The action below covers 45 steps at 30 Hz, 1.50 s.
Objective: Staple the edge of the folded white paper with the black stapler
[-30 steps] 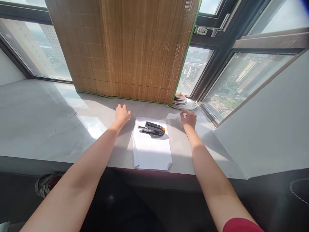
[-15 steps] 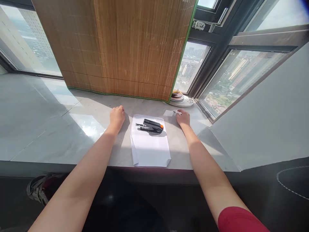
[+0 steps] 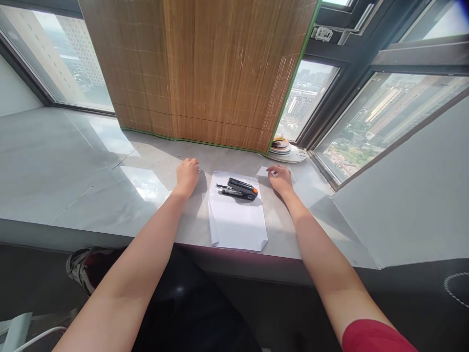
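My left hand (image 3: 187, 177) rests on the sill to the left of the papers, fingers curled together; a tiny shiny bit shows at its fingertips, too small to name. On the stack of white paper sheets (image 3: 238, 225) lies a black stapler (image 3: 242, 189) with an orange part, its arms spread apart and pointing left. My right hand (image 3: 281, 179) is right of the stack, over a small white paper slip (image 3: 262, 171). Its fingers are bent and a little apart, with nothing clearly seen between them. The hand covers part of the slip.
Behind the papers hangs a bamboo blind (image 3: 212, 73) with green edging. Stacked plates (image 3: 287, 152) stand in the corner by the window (image 3: 351, 127). The pale stone sill (image 3: 91, 195) ends at a front edge above my legs. A shoe (image 3: 78, 269) shows at lower left.
The view has swung, so everything sits further right. My right hand has moved slightly left over the slip, covering dark marks seen there before, and its fingers have loosened.
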Each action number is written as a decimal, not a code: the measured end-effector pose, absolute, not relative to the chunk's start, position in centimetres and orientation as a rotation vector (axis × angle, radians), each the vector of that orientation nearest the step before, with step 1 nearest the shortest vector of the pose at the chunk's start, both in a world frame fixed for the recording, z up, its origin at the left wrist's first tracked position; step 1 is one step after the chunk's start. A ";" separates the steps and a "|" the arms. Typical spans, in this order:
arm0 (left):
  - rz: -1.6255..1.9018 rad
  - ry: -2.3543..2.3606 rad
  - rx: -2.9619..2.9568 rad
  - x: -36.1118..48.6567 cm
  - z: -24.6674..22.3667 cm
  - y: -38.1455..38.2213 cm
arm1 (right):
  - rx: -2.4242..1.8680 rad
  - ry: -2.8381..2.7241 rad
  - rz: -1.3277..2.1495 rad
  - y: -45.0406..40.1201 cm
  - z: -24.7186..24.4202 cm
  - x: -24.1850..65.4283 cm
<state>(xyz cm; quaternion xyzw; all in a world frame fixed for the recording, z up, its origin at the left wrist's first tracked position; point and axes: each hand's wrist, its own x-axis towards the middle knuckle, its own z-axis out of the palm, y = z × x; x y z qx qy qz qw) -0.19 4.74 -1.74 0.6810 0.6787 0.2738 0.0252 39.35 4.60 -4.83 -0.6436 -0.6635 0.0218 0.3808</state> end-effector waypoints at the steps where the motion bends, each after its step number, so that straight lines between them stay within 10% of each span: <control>1: 0.829 2.114 2.080 -0.6 -1.8 4.7 | -1.650 -1.698 0.067 4.5 -4.9 39.3; 45: 1.193 1.164 2.114 1.9 -0.3 0.7 | -1.558 -1.804 0.292 3.5 -4.7 37.1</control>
